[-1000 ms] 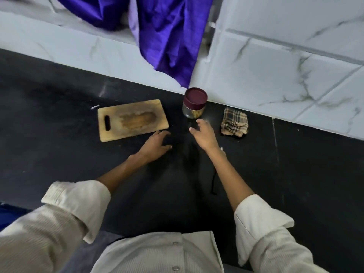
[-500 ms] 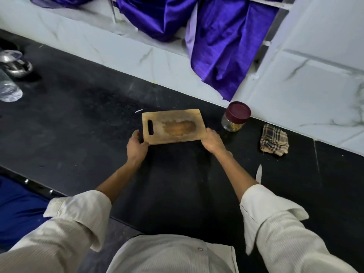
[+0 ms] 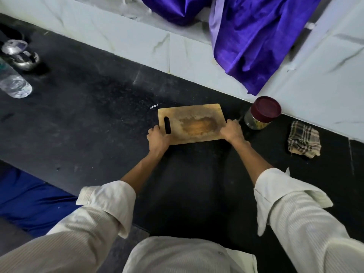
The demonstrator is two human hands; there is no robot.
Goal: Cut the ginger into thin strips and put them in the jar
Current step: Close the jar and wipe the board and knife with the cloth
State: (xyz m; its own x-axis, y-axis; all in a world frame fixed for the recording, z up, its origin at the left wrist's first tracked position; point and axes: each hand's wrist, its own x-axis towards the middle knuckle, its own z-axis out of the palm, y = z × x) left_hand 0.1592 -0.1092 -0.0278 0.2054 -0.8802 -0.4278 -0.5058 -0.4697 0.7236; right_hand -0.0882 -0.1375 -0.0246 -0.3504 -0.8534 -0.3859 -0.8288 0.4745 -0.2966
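board (image 3: pixel 192 123) — near the table's back edge, left hand (image 3: pixel 157 139) gripping its slotted end, right hand (image 3: pixel 232 132) gripping the other end. jar (image 3: pixel 261 113) — lid on, just right of board by the wall. ginger — not seen. handling: draw board level toward the front edge, clear of jar. change: both hands now curl further over the board's ends than half a second ago.

Both hands, left (image 3: pixel 157 139) and right (image 3: pixel 232 131), grip a wooden cutting board (image 3: pixel 192 124) on the black counter (image 3: pixel 88 107), a maroon-lidded jar (image 3: pixel 262 113) just right of the board.
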